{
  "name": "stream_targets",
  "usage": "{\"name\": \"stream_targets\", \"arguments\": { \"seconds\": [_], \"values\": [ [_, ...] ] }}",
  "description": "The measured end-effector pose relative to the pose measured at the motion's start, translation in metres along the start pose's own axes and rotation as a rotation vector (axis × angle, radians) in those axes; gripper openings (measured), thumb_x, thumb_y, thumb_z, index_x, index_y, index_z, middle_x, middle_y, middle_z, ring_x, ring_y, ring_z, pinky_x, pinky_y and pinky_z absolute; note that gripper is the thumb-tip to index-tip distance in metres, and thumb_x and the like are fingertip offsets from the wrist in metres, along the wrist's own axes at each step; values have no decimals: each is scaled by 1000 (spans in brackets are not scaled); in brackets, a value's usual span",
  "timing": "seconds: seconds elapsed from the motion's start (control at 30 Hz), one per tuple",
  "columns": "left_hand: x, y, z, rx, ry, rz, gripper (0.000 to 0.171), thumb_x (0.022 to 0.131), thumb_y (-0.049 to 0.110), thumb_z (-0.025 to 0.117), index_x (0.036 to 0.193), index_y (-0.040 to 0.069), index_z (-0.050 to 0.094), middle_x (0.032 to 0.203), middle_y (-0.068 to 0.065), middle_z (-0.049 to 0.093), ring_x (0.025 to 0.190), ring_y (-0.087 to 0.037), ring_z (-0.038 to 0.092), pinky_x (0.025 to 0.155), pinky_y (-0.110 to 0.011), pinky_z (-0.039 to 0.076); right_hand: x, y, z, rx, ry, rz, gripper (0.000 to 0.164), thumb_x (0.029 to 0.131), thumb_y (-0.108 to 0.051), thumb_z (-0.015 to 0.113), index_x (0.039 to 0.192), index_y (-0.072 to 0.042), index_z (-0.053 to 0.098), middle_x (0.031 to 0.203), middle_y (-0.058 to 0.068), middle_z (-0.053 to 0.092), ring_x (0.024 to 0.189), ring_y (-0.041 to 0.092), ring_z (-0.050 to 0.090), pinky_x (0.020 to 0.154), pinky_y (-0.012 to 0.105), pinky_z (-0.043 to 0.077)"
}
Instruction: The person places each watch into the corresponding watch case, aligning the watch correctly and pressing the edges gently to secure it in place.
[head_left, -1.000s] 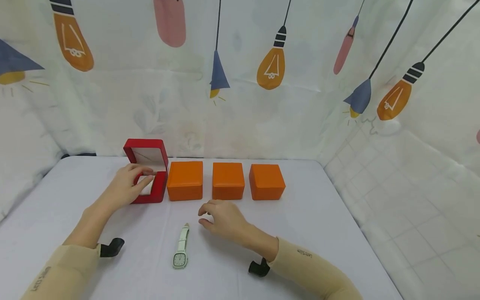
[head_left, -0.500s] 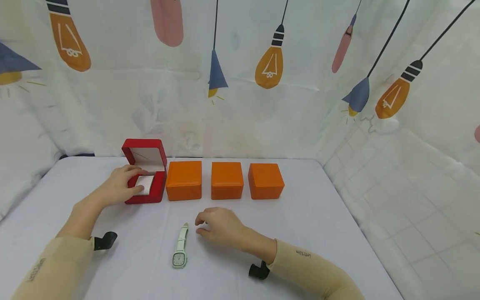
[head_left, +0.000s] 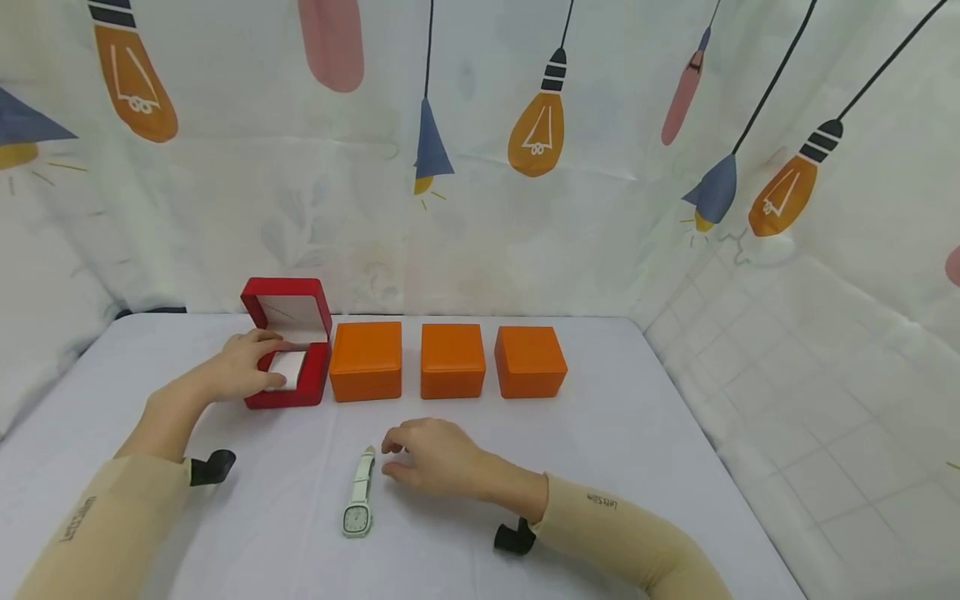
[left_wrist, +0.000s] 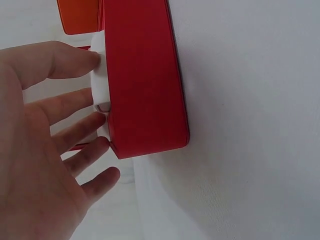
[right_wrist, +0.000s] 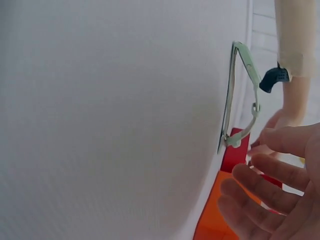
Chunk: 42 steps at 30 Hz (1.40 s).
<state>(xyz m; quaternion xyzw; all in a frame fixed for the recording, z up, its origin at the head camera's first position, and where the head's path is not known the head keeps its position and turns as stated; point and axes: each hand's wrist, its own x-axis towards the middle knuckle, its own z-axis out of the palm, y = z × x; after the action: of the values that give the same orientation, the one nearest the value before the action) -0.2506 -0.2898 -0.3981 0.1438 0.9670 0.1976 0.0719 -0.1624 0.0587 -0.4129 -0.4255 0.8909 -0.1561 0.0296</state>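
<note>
A red watch box (head_left: 309, 383) stands with its lid up at the left of the table, a white cushion (head_left: 291, 365) inside. My left hand (head_left: 236, 367) reaches over its left side. In the left wrist view the thumb touches the cushion (left_wrist: 101, 82) and the other fingers spread loosely beside it; how firmly they press cannot be seen. A pale green wristwatch (head_left: 358, 500) lies on the cloth, dial toward me. Right of its strap hovers my right hand (head_left: 435, 458), fingers loosely bent, holding nothing. The right wrist view shows the watch (right_wrist: 253, 75) just beyond the fingertips.
Three closed orange boxes, the left one (head_left: 366, 362), the middle one (head_left: 452, 361) and the right one (head_left: 531, 362), stand in a row beside the red box. A patterned curtain (head_left: 480, 233) hangs behind the white-covered table (head_left: 600, 433).
My left hand has drawn back slightly left from over the cushion, so more of the cushion shows. My right hand has come lower and left, closer to the wristwatch.
</note>
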Motion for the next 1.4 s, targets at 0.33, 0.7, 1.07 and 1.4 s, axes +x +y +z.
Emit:
{"name": "stream_targets", "arguments": {
  "seconds": [0.33, 0.7, 1.07, 1.4],
  "values": [
    [1, 1, -1, 18, -17, -3, 78, 80, 23, 79, 141, -14, 48, 140, -40, 32, 126, -59, 28, 94, -77, 42, 1, 3, -3, -70, -35, 13, 30, 98, -34, 72, 124, -19, 72, 123, -6, 67, 115, 8, 60, 95, 19, 50],
    [2, 0, -1, 24, -21, -1, 76, 80, 24, 79, 140, -13, 50, 138, -37, 36, 124, -57, 30, 94, -75, 42, 0, 2, -4, -256, -51, -43, 39, 99, -36, 70, 134, -20, 66, 140, 2, 59, 130, 16, 52, 103, 31, 50],
    [0, 3, -1, 3, -8, -15, 79, 77, 23, 83, 137, -15, 49, 137, -39, 36, 122, -56, 32, 89, -71, 49, 0, 1, -5, -387, -45, -103, 44, 99, -40, 69, 138, -20, 62, 146, 5, 54, 135, 19, 48, 105, 32, 48],
    [0, 6, -4, -55, -2, -22, 74, 77, 21, 86, 134, -10, 50, 133, -37, 41, 118, -53, 37, 84, -66, 54, 1, 1, -4, -369, -89, -95, 45, 99, -41, 68, 139, -22, 61, 144, 0, 56, 132, 16, 51, 104, 31, 48]
  ]
}}
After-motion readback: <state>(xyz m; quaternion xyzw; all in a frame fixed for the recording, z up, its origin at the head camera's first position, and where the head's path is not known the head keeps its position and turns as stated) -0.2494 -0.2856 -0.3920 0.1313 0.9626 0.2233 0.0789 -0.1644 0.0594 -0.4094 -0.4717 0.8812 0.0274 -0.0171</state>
